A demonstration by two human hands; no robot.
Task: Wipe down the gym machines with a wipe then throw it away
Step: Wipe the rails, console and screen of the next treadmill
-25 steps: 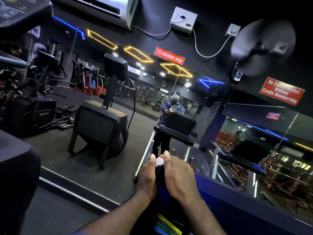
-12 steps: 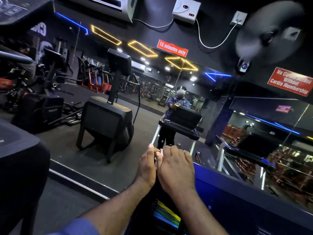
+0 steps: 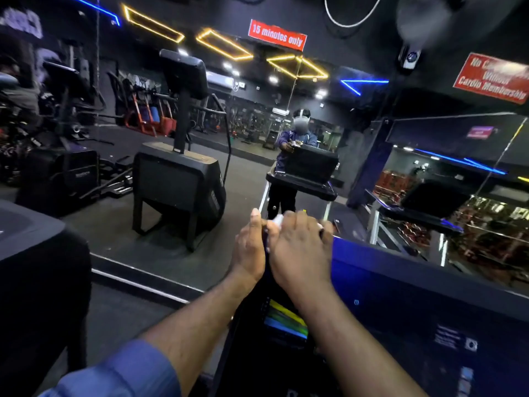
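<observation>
right hand [image 3: 297, 250] was curled over a crumpled white wipe [image 3: 277, 220] up on the top edge of the dark glossy treadmill console [image 3: 400, 296] | left hand [image 3: 249, 247] lay flat, fingers straight, right beside it

1 view only: head-worn wide-angle, looking forward and slightly down along both forearms. Left hand [image 3: 248, 249] and right hand [image 3: 297, 250] sit close in, lower centre, at the top edge of the machine console [image 3: 415, 305]. Camera faces a wall mirror [image 3: 120, 233] just behind the console, so the wearer's reflection [image 3: 297, 138] shows straight ahead. Frame tilts and its edges bend.
</observation>
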